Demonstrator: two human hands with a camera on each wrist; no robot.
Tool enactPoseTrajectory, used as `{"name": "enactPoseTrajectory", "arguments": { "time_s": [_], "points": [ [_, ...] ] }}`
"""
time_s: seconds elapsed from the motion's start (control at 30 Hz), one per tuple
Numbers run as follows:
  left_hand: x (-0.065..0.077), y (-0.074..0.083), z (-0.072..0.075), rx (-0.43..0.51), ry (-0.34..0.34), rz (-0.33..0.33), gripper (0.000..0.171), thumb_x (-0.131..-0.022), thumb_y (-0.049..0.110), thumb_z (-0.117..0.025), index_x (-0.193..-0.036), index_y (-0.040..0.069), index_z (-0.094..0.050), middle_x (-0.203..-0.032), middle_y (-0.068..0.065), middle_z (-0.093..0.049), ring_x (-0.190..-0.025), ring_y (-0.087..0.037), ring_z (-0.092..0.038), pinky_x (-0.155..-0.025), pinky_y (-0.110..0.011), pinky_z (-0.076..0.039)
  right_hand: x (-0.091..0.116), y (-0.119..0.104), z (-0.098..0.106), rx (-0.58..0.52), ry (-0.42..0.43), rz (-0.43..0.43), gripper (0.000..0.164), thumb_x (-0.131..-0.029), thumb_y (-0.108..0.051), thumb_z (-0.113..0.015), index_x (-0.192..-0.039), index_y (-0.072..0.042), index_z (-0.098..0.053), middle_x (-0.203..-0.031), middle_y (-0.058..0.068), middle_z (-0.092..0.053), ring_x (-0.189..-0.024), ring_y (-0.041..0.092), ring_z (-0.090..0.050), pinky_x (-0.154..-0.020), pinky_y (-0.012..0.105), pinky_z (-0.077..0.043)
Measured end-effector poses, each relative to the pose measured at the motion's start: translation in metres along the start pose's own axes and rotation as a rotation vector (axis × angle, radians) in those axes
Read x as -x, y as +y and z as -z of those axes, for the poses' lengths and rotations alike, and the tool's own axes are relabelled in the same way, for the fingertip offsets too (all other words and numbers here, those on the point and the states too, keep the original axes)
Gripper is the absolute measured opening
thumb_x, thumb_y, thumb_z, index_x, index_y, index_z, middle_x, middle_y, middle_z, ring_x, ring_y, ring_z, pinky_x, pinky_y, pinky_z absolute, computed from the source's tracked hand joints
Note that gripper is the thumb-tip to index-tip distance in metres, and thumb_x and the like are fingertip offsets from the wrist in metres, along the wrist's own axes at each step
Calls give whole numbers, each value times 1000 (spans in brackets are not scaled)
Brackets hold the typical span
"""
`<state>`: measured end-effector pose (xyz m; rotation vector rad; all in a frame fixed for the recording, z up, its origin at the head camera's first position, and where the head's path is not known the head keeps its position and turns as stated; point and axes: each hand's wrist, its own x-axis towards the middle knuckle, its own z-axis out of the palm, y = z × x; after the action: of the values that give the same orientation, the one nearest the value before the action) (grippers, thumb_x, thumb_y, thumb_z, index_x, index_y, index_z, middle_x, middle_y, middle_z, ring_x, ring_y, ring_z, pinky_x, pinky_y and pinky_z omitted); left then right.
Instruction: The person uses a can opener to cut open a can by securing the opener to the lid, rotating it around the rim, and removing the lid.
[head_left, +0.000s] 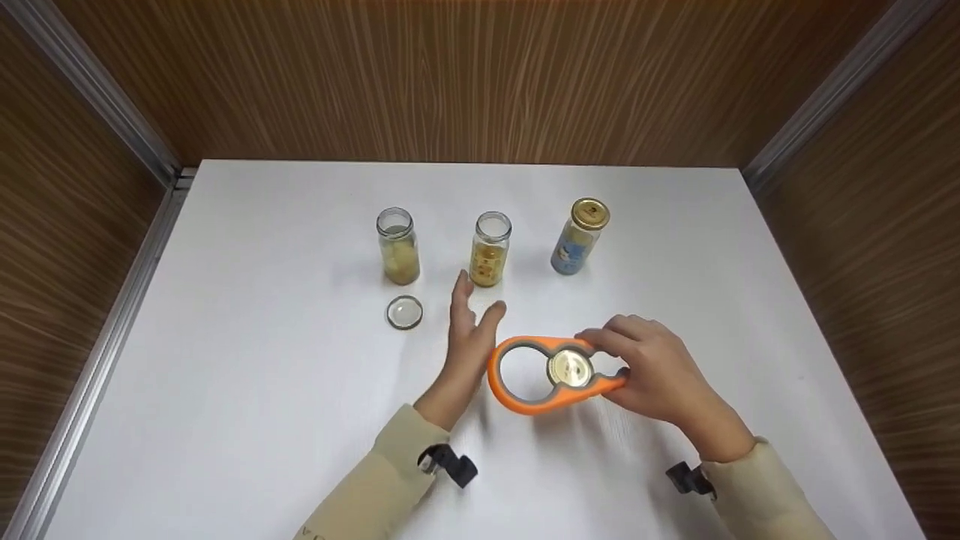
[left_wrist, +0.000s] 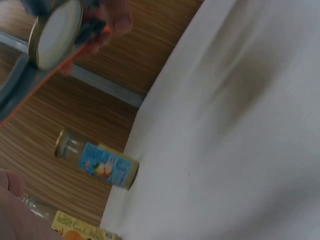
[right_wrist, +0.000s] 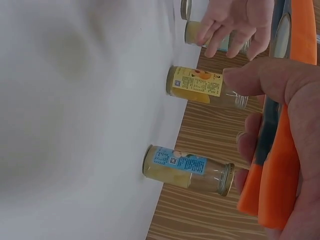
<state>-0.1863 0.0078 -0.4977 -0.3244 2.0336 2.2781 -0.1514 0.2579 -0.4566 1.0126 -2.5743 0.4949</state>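
Observation:
My right hand (head_left: 660, 367) grips the handle end of an orange and grey jar opener (head_left: 517, 406), held above the table. A gold jar lid (head_left: 570, 368) sits between the opener's grey inner edges; its pale inside faces the left wrist view. Beside the opener's rounded end is my left hand (head_left: 471, 346), fingers extended, holding nothing. Just beyond its fingertips stands an uncapped jar (head_left: 487, 264) with a yellow label. To its right, a jar with a blue label (right_wrist: 180, 161) wears a gold lid (head_left: 590, 214).
Another uncapped jar (head_left: 400, 259) with pale contents stands at the left of the row. In front of it a loose lid (head_left: 405, 312) lies on the white table (head_left: 225, 390). Wood-grained panels (head_left: 465, 82) rise at the back and both sides.

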Motion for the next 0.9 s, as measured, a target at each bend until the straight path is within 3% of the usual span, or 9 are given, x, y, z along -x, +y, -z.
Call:
{"name": "enactPoseTrajectory", "arguments": {
  "time_s": [0.13,0.27,0.37,0.47,0.6,0.67,0.9],
  "points": [
    [24,-8,3,192,-120,56,69,-96,28,-58,-156,19,-27,-155,-12,-37,-144,-27,-35,-117,-44,-32,0,-1,-2,-1,14,18,46,-65,-20,-86,-109,-25,-73,-87,-12,-62,-76,6,-52,-63,29,-43],
    [38,-21,7,450,-306,233,53,-99,26,-57,-148,14,-41,-140,-12,-55,-128,-27,-56,-111,-43,-42,-1,-3,-3,-6,6,13,46,-66,-23,-87,-109,-24,-73,-88,-11,-63,-78,6,-54,-64,31,-45],
    [46,-30,8,659,-424,365,47,-97,18,-57,-142,9,-49,-135,-16,-60,-122,-32,-61,-110,-47,-42,-2,-4,-4,-7,2,15,46,-66,-25,-87,-110,-24,-72,-89,-12,-63,-78,6,-55,-63,31,-45],
    [51,-34,5,855,-560,468,52,-92,19,-62,-142,10,-51,-142,-18,-55,-130,-31,-54,-113,-44,-39,-2,-5,-4,-12,8,25,48,-65,-25,-87,-111,-25,-72,-89,-14,-62,-78,6,-54,-62,31,-44],
    [55,-36,2,929,-785,494,71,-83,26,-76,-147,12,-46,-154,-14,-44,-137,-26,-46,-111,-39,-41,-2,-6,-4,-20,13,33,49,-64,-25,-87,-111,-25,-72,-90,-14,-62,-79,6,-53,-62,31,-44],
    [57,-38,2,906,-850,476,79,-80,27,-79,-149,14,-44,-155,-11,-43,-136,-25,-47,-109,-41,-42,-1,-7,-4,-21,7,30,50,-64,-24,-87,-112,-26,-72,-90,-14,-62,-79,6,-53,-63,31,-43],
    [59,-43,-2,920,-939,450,83,-80,31,-80,-152,16,-41,-156,-6,-42,-138,-25,-45,-117,-55,-28,1,-9,-4,-24,-1,30,49,-67,-24,-86,-113,-27,-72,-91,-14,-62,-80,5,-53,-64,31,-43]
  ]
}}
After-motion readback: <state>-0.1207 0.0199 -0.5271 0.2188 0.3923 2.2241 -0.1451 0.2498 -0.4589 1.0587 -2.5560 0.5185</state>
